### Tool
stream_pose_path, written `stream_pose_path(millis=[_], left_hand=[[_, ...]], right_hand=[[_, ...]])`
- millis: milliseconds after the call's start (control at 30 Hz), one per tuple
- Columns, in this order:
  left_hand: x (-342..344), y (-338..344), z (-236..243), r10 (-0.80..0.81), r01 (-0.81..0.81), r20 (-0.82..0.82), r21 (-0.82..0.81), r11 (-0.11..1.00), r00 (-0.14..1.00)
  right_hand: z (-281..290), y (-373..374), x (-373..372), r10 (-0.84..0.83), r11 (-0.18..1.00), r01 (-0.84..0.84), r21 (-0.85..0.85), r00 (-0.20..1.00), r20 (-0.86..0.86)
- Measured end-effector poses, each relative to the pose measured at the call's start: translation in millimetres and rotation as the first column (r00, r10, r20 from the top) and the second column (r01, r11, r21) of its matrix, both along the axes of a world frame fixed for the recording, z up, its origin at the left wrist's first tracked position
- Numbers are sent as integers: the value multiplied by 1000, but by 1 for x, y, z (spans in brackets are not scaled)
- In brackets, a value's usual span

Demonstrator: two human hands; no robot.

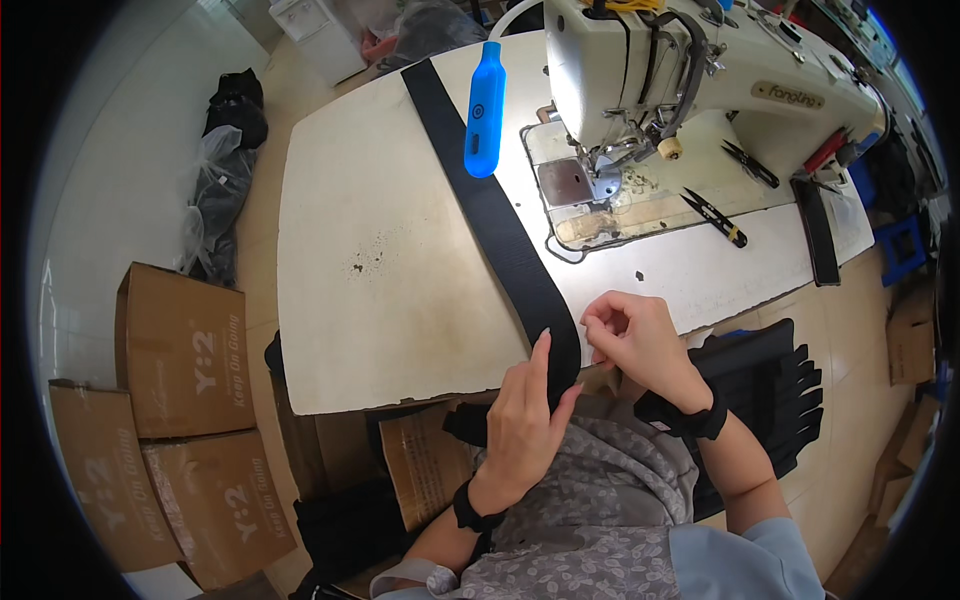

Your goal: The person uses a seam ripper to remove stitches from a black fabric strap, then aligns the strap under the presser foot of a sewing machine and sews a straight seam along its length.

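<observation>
The black band (495,225) is laid across the worktop (370,330), near end at the left grip (525,420) — thumb and index spread wide. Right grip (640,340) is pinched narrow beside it, contents can't be told. Probably light, bendy — best held by both edges.

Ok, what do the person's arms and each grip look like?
The left grip and right grip are ungloved. The left wristband and right wristband are black; the right one bears a small pale mark. Light blue-grey sleeves leave the forearms bare. No cables show on them.
</observation>
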State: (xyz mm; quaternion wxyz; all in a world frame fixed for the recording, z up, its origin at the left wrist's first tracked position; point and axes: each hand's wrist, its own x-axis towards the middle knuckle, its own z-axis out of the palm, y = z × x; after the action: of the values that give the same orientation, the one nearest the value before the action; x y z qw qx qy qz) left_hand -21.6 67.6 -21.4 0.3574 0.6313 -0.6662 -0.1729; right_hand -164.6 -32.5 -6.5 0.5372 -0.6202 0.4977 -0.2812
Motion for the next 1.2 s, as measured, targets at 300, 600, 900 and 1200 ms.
stream_pose_path(millis=[300, 600, 900, 1200], left_hand=[[0, 1, -4, -30, 32, 44, -46, 998, 999], [5, -5, 12, -58, 65, 264, -18, 998, 963], [9, -42, -6, -191, 238, 220, -209, 949, 957], [9, -71, -6, -130, 123, -163, -51, 991, 978]], right_hand=[[-8, 0, 0, 167, 958, -192, -215, 978, -127], [4, -15, -12, 207, 915, -265, -304, 956, -209], [-6, -27, -11, 129, 925, -231, 303, 938, 323], [-5, -25, -13, 305, 948, -299, -106, 951, 46]])
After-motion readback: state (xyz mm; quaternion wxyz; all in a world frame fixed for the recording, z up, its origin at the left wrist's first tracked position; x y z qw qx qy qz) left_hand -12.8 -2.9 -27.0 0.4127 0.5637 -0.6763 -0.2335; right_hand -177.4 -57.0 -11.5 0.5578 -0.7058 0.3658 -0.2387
